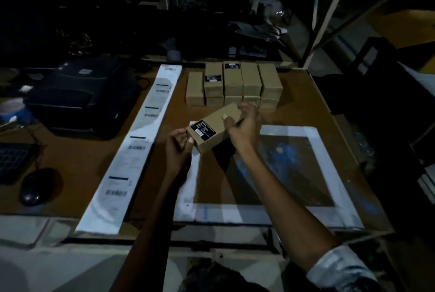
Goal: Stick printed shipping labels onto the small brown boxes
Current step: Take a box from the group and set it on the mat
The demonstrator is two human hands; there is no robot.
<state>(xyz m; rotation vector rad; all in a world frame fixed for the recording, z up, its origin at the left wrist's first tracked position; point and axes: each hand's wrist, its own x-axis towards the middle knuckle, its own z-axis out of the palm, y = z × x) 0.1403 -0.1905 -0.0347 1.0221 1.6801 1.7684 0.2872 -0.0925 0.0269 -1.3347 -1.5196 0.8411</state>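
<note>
**Box in hand, label not yet on**

Far left sits the mouse [38, 187], with the printer [80, 98] beyond it. Next comes the strip [131, 148] of printed labels, lying flat on the desk [317, 112] from near to far, untouched.

My left hand [180, 143] grips the near end of 1 box [215, 130], fingers curled under it and thumb on its end face. The box is lifted off the desk, tilted, with a small black sticker [203, 128] on its top face but no white shipping label. My right hand [243, 126] clamps the far end, thumb pressed on top and fingers wrapped round the side.

Behind it, the stack [235, 84] of other boxes waits at the far edge; to the right lies a white-edged mat [324, 148].

I judge this as the positioning step: I am turning the box to present a bare face. Next I would need to free 1 hand, peel a label off the strip, and lay it square on that face.
</note>
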